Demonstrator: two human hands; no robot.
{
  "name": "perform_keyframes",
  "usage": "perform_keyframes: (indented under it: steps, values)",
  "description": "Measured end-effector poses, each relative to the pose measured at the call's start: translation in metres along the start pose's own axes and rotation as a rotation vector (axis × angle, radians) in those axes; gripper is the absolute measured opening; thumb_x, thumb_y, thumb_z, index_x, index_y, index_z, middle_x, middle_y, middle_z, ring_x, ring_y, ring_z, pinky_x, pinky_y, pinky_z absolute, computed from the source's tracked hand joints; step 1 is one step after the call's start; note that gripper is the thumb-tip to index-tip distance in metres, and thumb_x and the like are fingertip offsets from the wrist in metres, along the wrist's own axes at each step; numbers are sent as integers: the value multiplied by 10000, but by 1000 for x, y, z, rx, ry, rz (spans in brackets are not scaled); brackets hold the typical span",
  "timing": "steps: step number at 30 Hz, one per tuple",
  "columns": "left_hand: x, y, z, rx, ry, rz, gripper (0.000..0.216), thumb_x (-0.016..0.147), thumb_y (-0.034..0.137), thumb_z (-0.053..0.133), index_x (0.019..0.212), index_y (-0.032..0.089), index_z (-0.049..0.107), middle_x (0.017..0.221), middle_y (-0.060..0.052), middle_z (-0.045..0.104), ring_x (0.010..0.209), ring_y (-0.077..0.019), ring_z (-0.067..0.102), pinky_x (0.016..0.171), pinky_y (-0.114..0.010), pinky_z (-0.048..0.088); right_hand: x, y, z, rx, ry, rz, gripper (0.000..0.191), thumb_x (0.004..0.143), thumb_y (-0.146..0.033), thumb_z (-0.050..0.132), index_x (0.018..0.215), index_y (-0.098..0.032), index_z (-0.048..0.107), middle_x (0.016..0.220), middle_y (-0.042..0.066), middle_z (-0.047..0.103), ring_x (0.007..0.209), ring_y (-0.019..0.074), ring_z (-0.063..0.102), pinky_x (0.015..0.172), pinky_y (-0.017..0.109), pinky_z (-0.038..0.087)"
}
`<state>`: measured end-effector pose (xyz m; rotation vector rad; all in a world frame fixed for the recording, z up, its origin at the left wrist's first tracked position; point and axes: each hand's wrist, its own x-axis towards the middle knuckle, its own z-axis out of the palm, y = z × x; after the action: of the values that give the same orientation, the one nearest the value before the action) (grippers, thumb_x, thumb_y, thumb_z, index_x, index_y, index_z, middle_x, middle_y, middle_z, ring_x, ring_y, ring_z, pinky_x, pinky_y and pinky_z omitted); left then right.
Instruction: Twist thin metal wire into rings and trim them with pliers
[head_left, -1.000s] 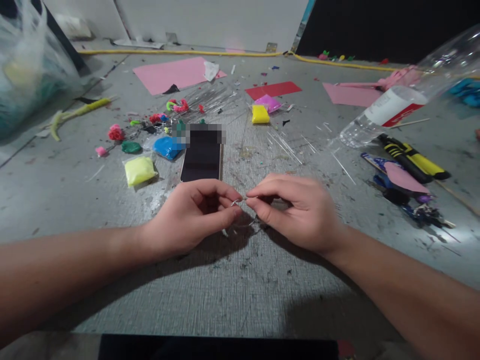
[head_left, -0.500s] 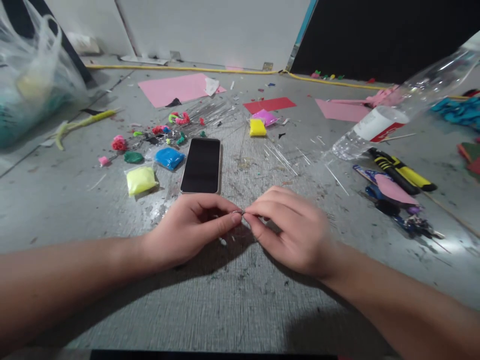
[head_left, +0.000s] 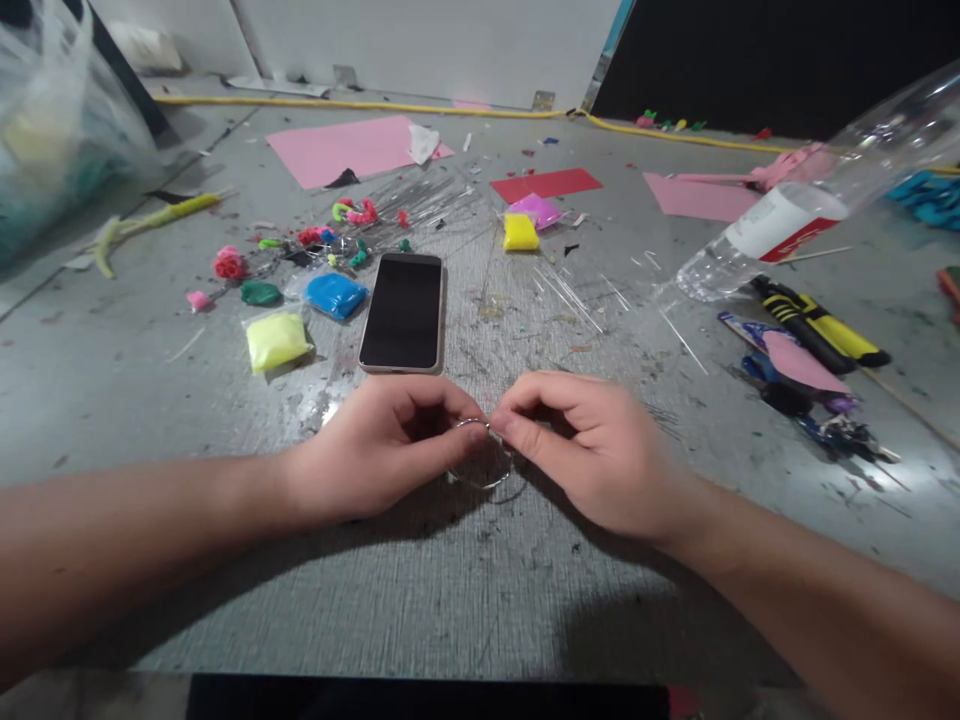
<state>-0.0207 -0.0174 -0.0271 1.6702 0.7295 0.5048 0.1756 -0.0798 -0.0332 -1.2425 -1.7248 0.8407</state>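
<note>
Between my hands is a thin silvery wire ring, its lower curve showing below my fingertips. My left hand pinches the ring's upper part between thumb and index finger. Close against it, my right hand pinches the same wire, thumb and index finger pressed together. The fingertips of both hands nearly touch, and they hide where the wire is gripped. Just beyond my left hand lies a phone with a dark screen.
Packets of pale yellow clay and blue clay lie left of the phone. A clear bottle leans at right, near yellow-black pliers. Loose thin wires, pink paper and a plastic bag lie farther off.
The wire's round loop now shows below my fingers, where before it was barely visible. My right hand has turned, bringing its thumb up to the wire. The view has shifted slightly.
</note>
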Motion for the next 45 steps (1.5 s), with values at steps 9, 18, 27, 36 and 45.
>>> perform_keyframes:
  steps: [9,18,27,36,45]
  values:
    - [0,-1,0,-77,-8,-22,103,907,194,663,843,158,734,777,-35,778,677,-124,711,606,-197,570,0,1,5,412,-1,329,261,925,-363,668,748,-172,675,647,-3,614,550,108,524,500,255,436]
    - [0,-2,1,-32,-8,31,100,914,174,650,847,155,721,788,-28,775,688,-118,707,599,-187,561,0,2,5,448,-45,424,286,928,-385,648,732,-177,663,651,-3,614,588,114,533,557,271,425]
    - [-1,-5,1,68,58,124,82,901,193,679,842,157,722,727,-15,723,623,-108,628,546,-200,511,0,-1,3,265,-84,262,248,976,-358,579,804,-191,644,694,-15,597,618,117,528,564,270,424]
    - [1,-8,2,-47,338,215,221,790,342,830,861,190,686,798,-19,655,746,-147,622,633,-239,530,0,1,-9,-496,126,-663,98,933,-107,628,875,-187,631,875,68,713,846,203,615,794,385,533]
    - [0,-2,-2,12,170,-19,231,874,341,705,715,174,719,628,6,627,565,-109,527,496,-206,425,0,7,-12,-806,152,-849,104,905,-87,676,882,-188,692,928,49,763,892,231,632,742,381,545]
